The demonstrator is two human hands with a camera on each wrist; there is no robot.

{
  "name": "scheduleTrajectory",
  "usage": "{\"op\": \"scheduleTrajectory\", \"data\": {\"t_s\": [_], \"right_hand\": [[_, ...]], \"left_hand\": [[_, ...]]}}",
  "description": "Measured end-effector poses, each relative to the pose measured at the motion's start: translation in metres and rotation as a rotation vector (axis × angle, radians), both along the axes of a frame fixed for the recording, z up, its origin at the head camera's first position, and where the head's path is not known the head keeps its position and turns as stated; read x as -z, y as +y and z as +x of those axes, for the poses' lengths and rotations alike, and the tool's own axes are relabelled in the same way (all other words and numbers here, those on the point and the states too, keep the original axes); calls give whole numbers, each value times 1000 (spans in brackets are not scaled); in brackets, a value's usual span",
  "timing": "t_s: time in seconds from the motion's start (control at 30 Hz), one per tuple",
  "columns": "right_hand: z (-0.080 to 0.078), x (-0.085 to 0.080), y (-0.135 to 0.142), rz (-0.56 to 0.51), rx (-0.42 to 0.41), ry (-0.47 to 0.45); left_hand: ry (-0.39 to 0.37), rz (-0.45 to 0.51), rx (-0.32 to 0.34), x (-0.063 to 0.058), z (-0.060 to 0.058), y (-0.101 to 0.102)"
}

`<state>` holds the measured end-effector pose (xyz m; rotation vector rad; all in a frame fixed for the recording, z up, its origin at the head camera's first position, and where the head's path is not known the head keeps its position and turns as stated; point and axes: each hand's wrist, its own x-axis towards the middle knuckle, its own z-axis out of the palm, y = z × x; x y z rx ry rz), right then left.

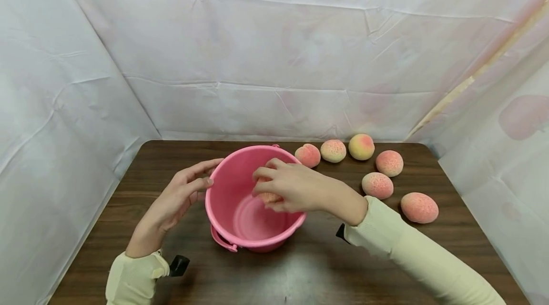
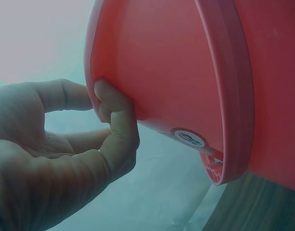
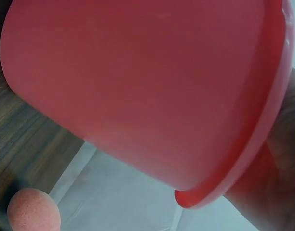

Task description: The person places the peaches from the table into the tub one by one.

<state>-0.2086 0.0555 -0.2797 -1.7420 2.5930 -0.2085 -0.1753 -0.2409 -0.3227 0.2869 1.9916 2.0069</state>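
A pink bucket (image 1: pixel 223 200) stands on the table, its mouth facing up toward the head view. My left hand (image 1: pixel 177 195) pinches its rim from the left side; the left wrist view shows thumb and fingers on either side of the rim (image 2: pixel 92 62). Inside the mouth, my right hand (image 1: pixel 291 186) holds a peach (image 1: pixel 269 197) with curled fingers, above the bucket's bottom. Most of that peach is hidden by the hand. In the right wrist view the bucket wall (image 3: pixel 138 96) covers the fingers, and only part of the right hand (image 3: pixel 282 159) shows.
Several peaches lie on the dark wooden table (image 1: pixel 334 257) to the bucket's right, including one beside the rim (image 1: pixel 308 155) and one farthest right (image 1: pixel 419 208). The bucket's handle (image 1: pixel 223 240) hangs at its front left. White sheeting (image 1: pixel 274 57) encloses the back and sides.
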Motion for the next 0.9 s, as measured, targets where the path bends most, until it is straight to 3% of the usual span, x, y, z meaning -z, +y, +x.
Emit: {"op": "scheduleTrajectory", "data": {"t_s": [0.53, 0.9], "right_hand": [[-8, 12, -21, 235, -34, -121], [-13, 21, -34, 437, -10, -200]], "left_hand": [[-9, -8, -4, 0, 0, 1], [-10, -5, -7, 0, 1, 1]]}}
